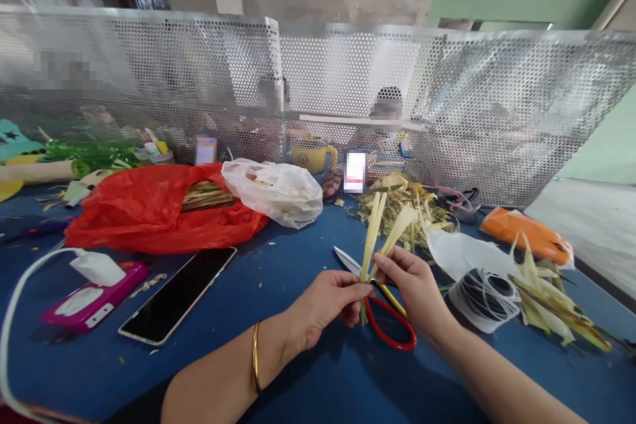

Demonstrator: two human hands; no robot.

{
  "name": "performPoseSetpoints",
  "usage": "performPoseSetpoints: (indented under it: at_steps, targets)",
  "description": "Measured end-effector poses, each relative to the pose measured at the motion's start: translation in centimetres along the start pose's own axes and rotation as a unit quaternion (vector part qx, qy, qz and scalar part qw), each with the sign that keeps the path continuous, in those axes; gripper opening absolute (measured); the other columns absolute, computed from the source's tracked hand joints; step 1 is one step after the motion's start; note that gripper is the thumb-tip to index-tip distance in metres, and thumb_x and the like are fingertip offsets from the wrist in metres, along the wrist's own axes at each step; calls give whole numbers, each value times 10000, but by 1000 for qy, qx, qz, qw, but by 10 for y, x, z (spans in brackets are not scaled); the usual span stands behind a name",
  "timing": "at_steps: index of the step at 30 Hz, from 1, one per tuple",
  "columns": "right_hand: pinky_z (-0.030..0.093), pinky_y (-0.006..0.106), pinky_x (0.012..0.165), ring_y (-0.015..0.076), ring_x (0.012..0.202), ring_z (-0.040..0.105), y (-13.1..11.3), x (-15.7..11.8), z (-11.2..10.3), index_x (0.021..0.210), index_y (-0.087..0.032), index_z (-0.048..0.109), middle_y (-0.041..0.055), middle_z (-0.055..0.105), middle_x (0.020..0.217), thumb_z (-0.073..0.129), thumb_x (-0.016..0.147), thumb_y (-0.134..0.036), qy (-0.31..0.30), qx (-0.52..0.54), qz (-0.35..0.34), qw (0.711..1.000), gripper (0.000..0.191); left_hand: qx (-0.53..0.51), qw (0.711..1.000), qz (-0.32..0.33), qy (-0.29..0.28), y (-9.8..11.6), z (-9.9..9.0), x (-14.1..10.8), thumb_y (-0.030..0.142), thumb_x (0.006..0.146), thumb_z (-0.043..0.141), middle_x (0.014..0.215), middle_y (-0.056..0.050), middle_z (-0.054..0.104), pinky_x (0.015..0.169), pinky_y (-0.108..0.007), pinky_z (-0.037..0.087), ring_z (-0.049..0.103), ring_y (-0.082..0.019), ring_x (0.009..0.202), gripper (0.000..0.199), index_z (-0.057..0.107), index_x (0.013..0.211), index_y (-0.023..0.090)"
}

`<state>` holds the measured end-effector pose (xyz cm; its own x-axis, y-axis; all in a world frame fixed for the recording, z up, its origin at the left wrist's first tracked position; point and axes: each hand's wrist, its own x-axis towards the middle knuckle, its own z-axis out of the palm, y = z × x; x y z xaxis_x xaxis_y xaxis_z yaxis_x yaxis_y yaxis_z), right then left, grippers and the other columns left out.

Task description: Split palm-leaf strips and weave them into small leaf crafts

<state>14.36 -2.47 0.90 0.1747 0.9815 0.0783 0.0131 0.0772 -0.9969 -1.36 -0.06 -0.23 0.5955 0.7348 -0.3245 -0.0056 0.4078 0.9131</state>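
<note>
My left hand point(334, 297), with a gold bangle on the wrist, pinches the lower ends of pale yellow-green husk strips point(373, 228) that stand up from the fingers. My right hand point(411, 278) is just beside it, thumb and fingers closed on another broad husk piece point(401, 225) that slants up to the right. Below and behind both hands, scissors point(408, 343) with red handles lie on the blue table, their blades partly hidden by the hands. A yellow rod-like thing point(395, 300) shows between the scissors and my right hand.
Right of the hands lie a spool of thin cord point(484, 301), loose husks point(541, 291) and an orange packet point(527, 235). Leftward are a phone point(179, 295), a magenta power strip point(124, 271) and a red plastic bag point(134, 205). A perforated metal panel point(189, 66) stands behind.
</note>
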Motion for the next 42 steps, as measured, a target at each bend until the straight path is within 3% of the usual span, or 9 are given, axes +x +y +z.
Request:
performPoseSetpoints:
  at_steps: [7,11,15,24,27,30,33,36,42]
  targets:
    - [383,248,583,111,571,465,3,0,-2,767,-161,643,-37,541,563,729,731,-489,37,0,-18,999,341,-15,998,38,54,1,-3,3,458,664,736,540,26,500,425,-206,217,344,-53,465,367,747,782,111]
    - [402,262,590,122,576,486,1,-2,0,797,-157,657,-31,549,570,745,709,-484,61,4,-27,998,350,-78,995,4,62,3,-8,6,400,692,724,777,-20,620,399,-196,209,403,-32,463,310,728,831,123]
    - [407,258,577,122,568,495,-2,-3,1,814,-157,666,-30,557,562,751,708,-463,63,7,-34,997,335,-103,993,-3,57,1,-10,10,353,742,686,773,-27,630,389,-178,246,454,-42,475,279,706,897,122]
    - [277,225,386,69,349,375,11,11,-10,556,-157,578,-44,454,434,701,674,-613,-9,20,158,987,487,-144,987,69,23,4,-8,7,380,756,723,779,-25,664,373,-162,232,401,-15,422,330,705,981,141]
    - [265,226,387,72,351,353,9,9,-9,525,-172,545,-56,397,393,634,741,-623,7,-61,80,995,508,-129,990,60,12,3,-6,6,375,744,734,770,-31,672,360,-165,221,415,-17,413,303,715,918,128]
    - [396,231,512,102,505,490,2,5,-6,699,-171,628,-29,545,556,682,741,-551,22,-68,-28,997,386,-79,995,54,-1,0,-3,6,371,732,741,767,-47,687,358,-164,230,442,-24,414,291,721,867,114]
    - [433,244,579,117,588,534,-3,2,-4,791,-171,640,-10,611,675,745,689,-509,3,-21,-19,1000,368,-39,998,38,-14,-3,0,4,359,721,746,750,-52,697,370,-158,263,451,-26,415,270,723,829,113]
    - [402,235,544,105,536,493,-3,2,-3,678,-167,591,-25,564,567,757,677,-489,-7,13,21,1000,362,-19,999,24,-19,-5,3,3,367,716,747,734,-54,699,386,-155,306,475,-33,425,267,720,780,109]
    - [424,246,553,120,541,527,1,0,-3,664,-173,573,-16,570,561,700,759,-446,33,15,-11,999,316,-108,994,-9,-6,-5,-1,5,343,753,723,797,-48,702,441,-159,434,570,-62,488,252,722,870,119]
